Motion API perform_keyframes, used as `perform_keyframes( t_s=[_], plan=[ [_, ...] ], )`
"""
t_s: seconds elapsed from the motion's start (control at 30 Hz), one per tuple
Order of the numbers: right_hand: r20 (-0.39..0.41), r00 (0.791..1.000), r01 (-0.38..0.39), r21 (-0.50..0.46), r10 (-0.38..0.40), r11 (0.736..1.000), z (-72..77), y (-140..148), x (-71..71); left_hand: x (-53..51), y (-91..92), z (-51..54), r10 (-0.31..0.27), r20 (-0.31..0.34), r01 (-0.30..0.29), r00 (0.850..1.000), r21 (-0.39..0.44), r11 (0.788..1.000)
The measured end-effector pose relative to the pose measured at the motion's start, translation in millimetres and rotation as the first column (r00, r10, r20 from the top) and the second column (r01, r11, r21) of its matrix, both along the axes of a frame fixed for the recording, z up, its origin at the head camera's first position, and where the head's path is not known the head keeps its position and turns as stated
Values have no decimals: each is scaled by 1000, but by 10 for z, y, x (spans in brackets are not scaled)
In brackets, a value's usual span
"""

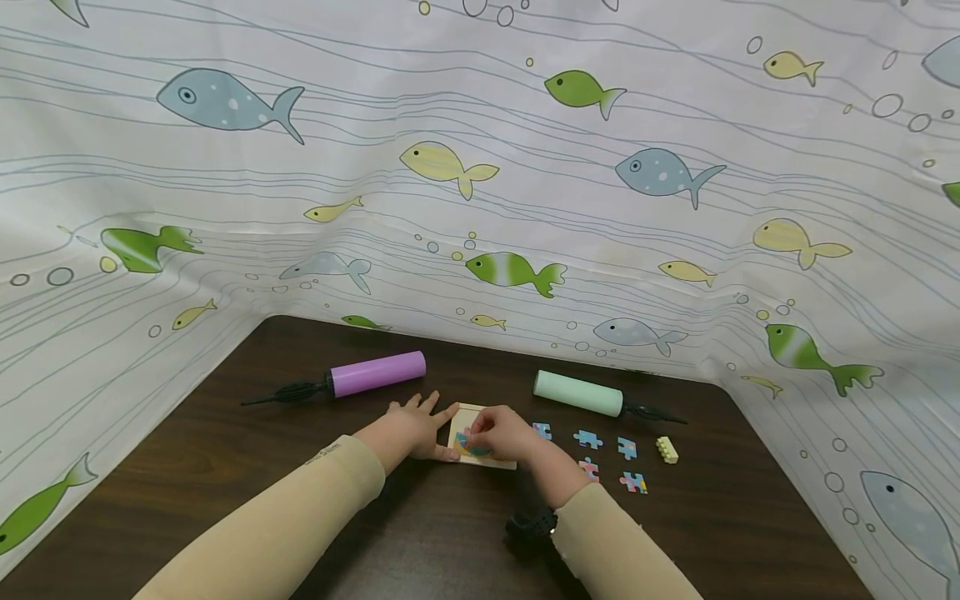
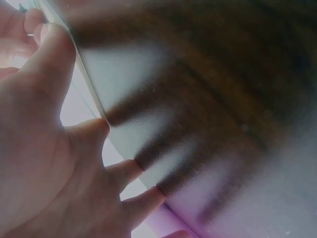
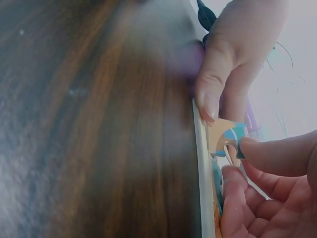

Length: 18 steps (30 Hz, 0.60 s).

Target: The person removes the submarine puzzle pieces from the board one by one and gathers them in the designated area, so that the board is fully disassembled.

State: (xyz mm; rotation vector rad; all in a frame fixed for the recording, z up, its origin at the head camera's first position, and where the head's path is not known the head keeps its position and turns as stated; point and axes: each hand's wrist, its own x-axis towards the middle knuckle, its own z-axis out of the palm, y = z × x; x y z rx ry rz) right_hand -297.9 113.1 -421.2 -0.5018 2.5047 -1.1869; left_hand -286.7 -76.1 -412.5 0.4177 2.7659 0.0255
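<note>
A shallow puzzle tray (image 1: pixel 491 464) with a pale wooden frame lies on the dark table, part of its colourful picture showing. My left hand (image 1: pixel 411 428) rests at its left side with fingers spread; in the right wrist view, the left thumb (image 3: pixel 210 101) touches the tray's edge (image 3: pixel 201 163). My right hand (image 1: pixel 507 431) is over the tray and pinches a jigsaw piece (image 3: pixel 237 133), which looks tilted up, with tan and blue colours. Its fingers hide much of the picture. In the left wrist view, the left fingertips (image 2: pixel 130 171) touch the table.
Several loose jigsaw pieces (image 1: pixel 588 439) lie right of the tray, beside a pale yellow toy brick (image 1: pixel 667 450). Farther back are a purple hand pump (image 1: pixel 378 374) and a mint-green hand pump (image 1: pixel 578 393), both with black nozzles. A fish-patterned curtain (image 1: pixel 420 225) surrounds the table.
</note>
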Motion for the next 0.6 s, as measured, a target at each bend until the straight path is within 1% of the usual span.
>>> perform_keyframes(
  t_s=[0.13, 0.27, 0.53, 0.6],
  plan=[
    [67, 997, 36, -50, -33, 998, 7, 30, -9, -5, 2, 3, 3, 6, -3, 1000, 3, 1000],
    [99, 994, 50, -73, -43, 996, 11, 56, -14, -7, 2, 3, 4, 9, -4, 1000, 4, 1000],
    [145, 989, 60, -132, -41, 989, 47, 142, 18, -15, -2, -16, 8, 0, -8, 1000, 1, 1000],
    [142, 989, 63, -139, -43, 988, 60, 196, 29, -16, -2, -21, 10, 1, -10, 1000, -1, 1000]
  ],
)
